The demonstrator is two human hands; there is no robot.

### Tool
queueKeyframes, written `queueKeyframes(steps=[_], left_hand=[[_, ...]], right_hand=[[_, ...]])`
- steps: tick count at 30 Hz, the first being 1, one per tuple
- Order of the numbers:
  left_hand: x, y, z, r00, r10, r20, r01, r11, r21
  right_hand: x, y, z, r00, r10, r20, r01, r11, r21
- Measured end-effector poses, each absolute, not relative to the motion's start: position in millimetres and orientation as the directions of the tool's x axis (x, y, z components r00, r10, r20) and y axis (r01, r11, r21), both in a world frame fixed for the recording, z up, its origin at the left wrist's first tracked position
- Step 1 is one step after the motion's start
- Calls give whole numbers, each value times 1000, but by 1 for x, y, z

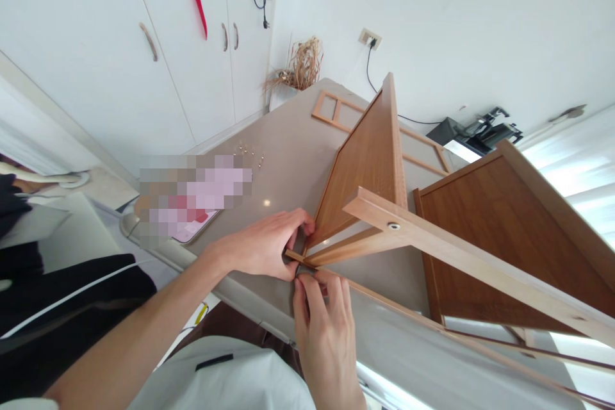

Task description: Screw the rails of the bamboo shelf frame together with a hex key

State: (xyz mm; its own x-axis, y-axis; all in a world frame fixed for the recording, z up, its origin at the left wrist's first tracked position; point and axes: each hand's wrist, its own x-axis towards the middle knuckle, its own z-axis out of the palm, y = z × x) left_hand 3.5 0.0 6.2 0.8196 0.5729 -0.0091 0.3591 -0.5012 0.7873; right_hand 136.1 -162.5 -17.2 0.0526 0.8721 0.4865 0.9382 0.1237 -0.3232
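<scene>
Nearest my camera is the pale garment point(240, 375), cut off at the bottom of my view. Going rightward from my remote post, I see small metal pieces point(246, 149), too tiny to identify, on the table point(293, 160). Next comes the left hand point(269, 243), its thumb and fingers curled around the near corner of a wooden frame point(471, 257) at the table's edge. The right hand point(327, 314) is just beside it and closer to me, fingertips bunched against the corner's near side; I cannot tell whether they pinch wood or some small part.

From this grip the frame lies rightward, its long axis slanting down toward the right edge, where it runs out of view. The 1st brown panel point(369, 154) rises just beyond the corner, the 2nd brown panel point(519, 230) farther right, partly behind a pale beam. Fingers hide much of the joint between my 2 hands.
</scene>
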Motion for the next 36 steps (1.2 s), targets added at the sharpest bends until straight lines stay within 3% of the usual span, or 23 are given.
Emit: queueKeyframes(steps=[16,23,36], left_hand=[[3,1,-2,816,577,-22,357,-475,805],[2,1,-1,821,571,-14,350,-483,802],[3,0,1,820,572,-13,352,-487,799]], right_hand=[[141,-164,-20,108,891,442,888,114,-446],[142,-169,-17,57,882,467,945,103,-310],[142,-164,-16,30,874,486,946,132,-296]])
